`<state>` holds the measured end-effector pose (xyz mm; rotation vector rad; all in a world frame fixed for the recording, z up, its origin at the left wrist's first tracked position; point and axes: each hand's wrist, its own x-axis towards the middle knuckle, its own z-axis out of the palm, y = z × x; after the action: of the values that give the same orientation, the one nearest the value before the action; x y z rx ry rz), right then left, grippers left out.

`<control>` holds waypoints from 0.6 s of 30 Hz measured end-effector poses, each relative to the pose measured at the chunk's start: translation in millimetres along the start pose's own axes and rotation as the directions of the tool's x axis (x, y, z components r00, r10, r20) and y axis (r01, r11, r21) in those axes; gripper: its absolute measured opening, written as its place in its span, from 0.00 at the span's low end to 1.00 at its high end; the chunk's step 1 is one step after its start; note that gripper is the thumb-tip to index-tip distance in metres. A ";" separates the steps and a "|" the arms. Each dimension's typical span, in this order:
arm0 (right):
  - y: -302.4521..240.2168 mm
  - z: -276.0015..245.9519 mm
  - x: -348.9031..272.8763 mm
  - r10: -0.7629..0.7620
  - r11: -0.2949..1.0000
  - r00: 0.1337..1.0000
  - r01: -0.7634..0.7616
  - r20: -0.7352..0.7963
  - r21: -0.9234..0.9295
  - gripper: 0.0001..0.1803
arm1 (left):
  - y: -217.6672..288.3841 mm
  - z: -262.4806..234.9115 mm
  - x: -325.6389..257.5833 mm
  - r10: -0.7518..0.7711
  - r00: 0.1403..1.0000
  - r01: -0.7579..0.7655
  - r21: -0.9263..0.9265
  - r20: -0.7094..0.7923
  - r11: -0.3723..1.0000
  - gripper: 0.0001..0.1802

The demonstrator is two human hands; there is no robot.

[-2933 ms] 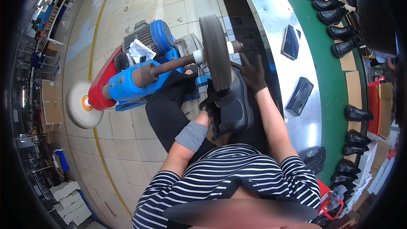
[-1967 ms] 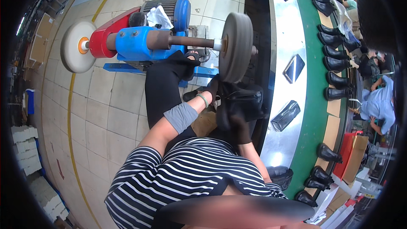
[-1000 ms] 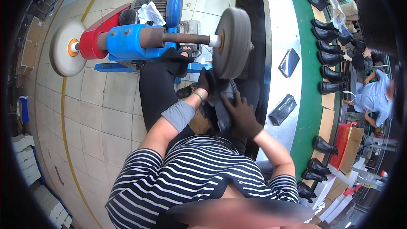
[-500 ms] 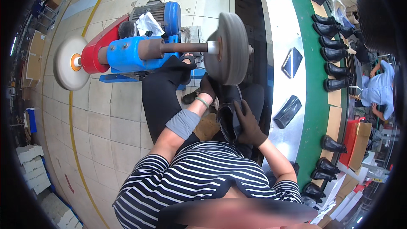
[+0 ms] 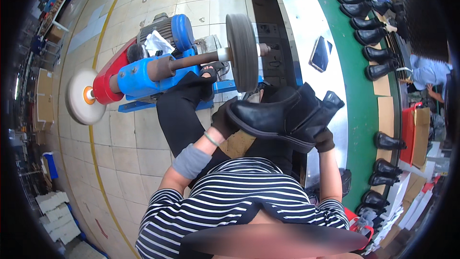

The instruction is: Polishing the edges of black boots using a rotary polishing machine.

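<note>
At five o'clock from the buffing wheel, the left hand pinches the black ankle boot by its toe; the right hand (fingertips hide from me) curls behind its heel. Slack grip could cause scuffing.

Black boot, striped top, perhaps brown gloves

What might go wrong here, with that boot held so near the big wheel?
The gloved left hand, at the toe of the black boot, is near the dark wheel; if that is spinning, it might catch the glove.
An accidental brush against the wheel could mark the boot's smooth upper.
The right hand is at the heel; if either hand slips, the boot might drop.
</note>
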<state>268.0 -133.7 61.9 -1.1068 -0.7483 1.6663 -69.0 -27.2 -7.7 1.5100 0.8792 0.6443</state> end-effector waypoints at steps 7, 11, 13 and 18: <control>59.6 92.1 38.2 0.321 0.912 0.946 -0.294 -0.053 0.285 0.38 | 47.7 -11.8 -59.5 -0.265 0.912 0.389 -0.867 0.314 0.312 0.18; 97.2 139.1 42.5 -0.353 0.906 0.902 0.264 -0.247 -0.332 0.29 | 123.9 -22.7 -66.4 -0.002 0.979 0.058 -0.265 0.206 0.962 0.25; 112.5 144.2 42.6 -0.389 0.899 0.873 0.289 -0.295 -0.330 0.26 | 89.6 -12.1 -31.4 -0.499 0.765 0.643 -0.534 0.407 0.549 0.24; 139.3 119.6 60.2 -0.312 0.847 0.887 0.098 -0.339 -0.522 0.15 | 37.6 25.2 -1.7 -0.559 0.773 0.579 -0.694 0.299 0.429 0.25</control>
<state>98.0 -123.4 -29.4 -1.6088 -1.0008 1.0138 -43.4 -42.9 26.2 0.3712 0.8713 0.3833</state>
